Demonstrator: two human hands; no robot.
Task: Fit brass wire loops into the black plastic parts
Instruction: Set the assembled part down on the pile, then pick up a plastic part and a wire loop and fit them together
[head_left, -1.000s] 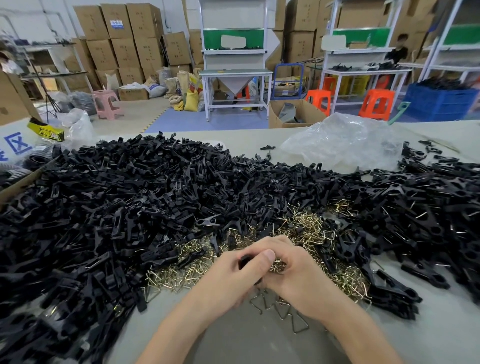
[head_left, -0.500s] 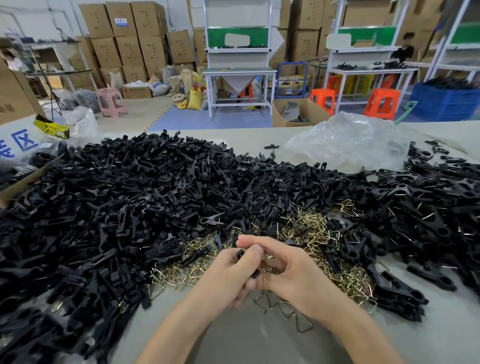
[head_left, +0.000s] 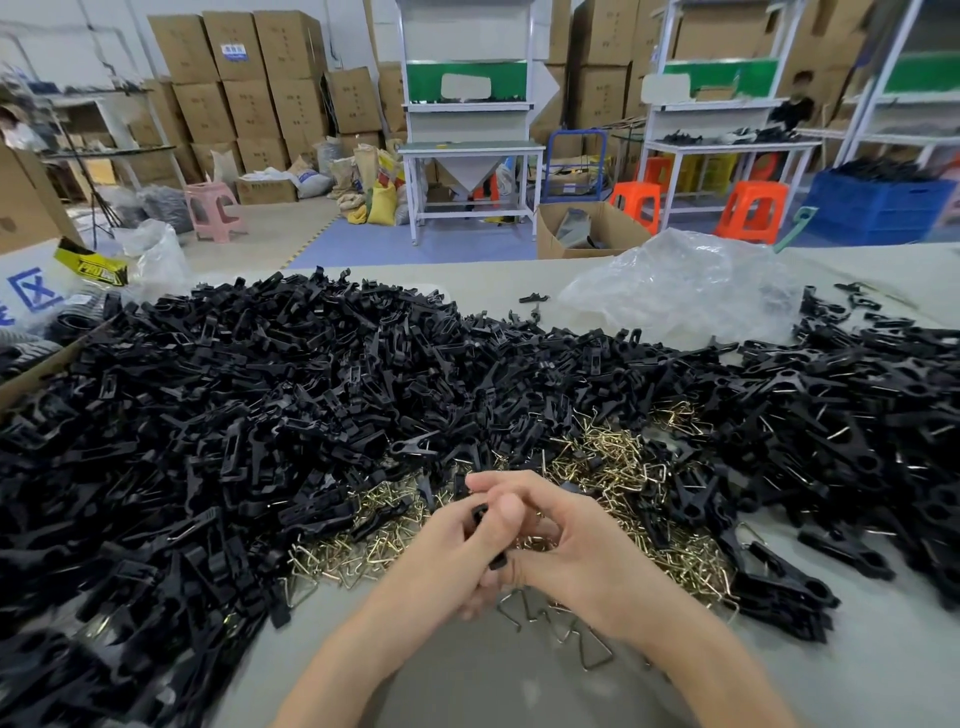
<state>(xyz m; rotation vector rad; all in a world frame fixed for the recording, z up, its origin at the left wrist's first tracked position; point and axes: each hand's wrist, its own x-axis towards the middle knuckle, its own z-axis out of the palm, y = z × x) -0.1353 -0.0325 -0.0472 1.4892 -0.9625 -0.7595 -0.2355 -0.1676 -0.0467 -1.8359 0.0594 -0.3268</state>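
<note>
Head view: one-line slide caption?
Left hand and right hand hold a black plastic part above loose brass wire loops.

Wire loops (head_left: 613, 467) amid plastic parts (head_left: 234, 415) on table (head_left: 493, 680), bag (head_left: 685, 286) behind

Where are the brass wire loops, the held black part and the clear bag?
brass wire loops (head_left: 613, 462): head view, middle of the heap.
held black part (head_left: 480, 515): head view, its exposed upper end.
clear bag (head_left: 685, 286): head view, its crumpled middle.

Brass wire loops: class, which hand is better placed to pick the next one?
Probably the right hand: the left hand grips the black plastic part, and the brass wire loops lie mostly on the right's side.
</note>
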